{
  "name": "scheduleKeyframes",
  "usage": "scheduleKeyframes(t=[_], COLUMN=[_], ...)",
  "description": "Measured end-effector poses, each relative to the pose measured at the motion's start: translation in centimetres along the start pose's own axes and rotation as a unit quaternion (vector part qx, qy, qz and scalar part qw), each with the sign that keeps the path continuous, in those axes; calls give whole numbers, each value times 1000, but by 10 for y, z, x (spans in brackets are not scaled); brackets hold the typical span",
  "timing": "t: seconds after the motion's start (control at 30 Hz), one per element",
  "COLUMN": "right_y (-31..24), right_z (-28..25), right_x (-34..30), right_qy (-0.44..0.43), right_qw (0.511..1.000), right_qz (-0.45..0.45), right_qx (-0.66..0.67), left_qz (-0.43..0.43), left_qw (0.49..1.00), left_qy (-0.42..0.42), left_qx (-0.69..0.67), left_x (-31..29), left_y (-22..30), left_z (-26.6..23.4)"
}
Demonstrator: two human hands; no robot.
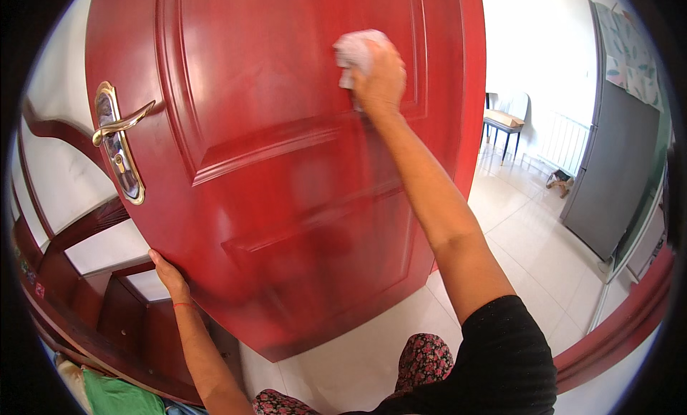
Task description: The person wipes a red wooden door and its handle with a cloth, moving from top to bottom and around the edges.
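A red panelled door (pixel 265 79) fills the middle of the head view, standing open. High on its right half, my right hand (pixel 381 79) is closed on a pale, crumpled cloth (pixel 358 49) pressed to the upper panel; hand and cloth are slightly blurred. Low on the door's left edge rests my left hand (pixel 170 275), its thumb side showing and its other fingers hidden behind the door. Above that hand, a gold-coloured lever handle (pixel 129 121) sits on a long ornate plate.
To the right stand a grey fridge (pixel 619 150) with a leaf-patterned cover (pixel 630 50), a chair (pixel 504 121) and a white radiator (pixel 564 143). Dark red wooden furniture (pixel 136 315) is behind the door at left. Green fabric (pixel 118 393) lies at lower left.
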State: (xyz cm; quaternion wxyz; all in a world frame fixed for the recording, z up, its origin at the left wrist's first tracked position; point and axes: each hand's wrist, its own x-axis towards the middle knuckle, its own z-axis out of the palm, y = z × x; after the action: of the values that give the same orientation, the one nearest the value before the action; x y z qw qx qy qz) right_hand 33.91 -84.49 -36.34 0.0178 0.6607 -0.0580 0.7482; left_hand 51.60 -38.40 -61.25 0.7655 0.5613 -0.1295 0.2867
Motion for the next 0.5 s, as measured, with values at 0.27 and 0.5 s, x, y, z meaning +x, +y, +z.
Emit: scheduleKeyframes(t=[0.27,0.5], right_y=[146,54], right_z=[-23,14], right_x=[-50,27], right_qy=[35,65], right_qw=[911,968], right_qz=[405,241], right_qx=[-76,-27], left_qz=[-16,12], left_qw=[1000,999], left_qy=[20,14], left_qx=[5,50], left_x=[2,-13], left_y=[-8,6], left_z=[1,-3])
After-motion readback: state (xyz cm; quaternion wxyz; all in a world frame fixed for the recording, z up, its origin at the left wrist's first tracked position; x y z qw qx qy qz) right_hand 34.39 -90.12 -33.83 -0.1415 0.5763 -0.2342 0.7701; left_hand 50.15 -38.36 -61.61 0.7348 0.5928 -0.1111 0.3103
